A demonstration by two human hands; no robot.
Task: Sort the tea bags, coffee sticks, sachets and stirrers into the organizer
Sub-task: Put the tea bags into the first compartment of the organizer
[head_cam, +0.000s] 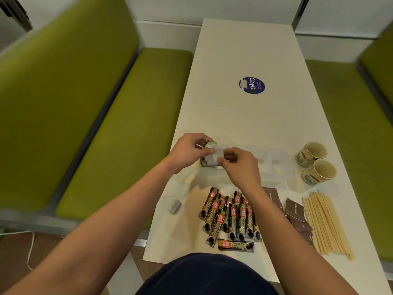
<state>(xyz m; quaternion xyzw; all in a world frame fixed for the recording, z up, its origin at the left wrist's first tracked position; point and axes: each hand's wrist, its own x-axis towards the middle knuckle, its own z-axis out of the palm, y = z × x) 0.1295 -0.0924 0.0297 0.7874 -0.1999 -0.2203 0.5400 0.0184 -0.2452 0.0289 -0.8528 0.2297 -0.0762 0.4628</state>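
Left hand (187,151) and right hand (240,167) both pinch tea bag (215,155) above clear organizer (274,165), mid-table. Coffee sticks (229,218) near edge; sachets (294,209), stirrers (327,222) to right.

The far counter (234,120) leaves open passage around a flat sticker (251,85), while the near end is crowded by coffee sticks (230,218), brown sachets (294,209), stirrers (327,224) and two paper cups (311,153).
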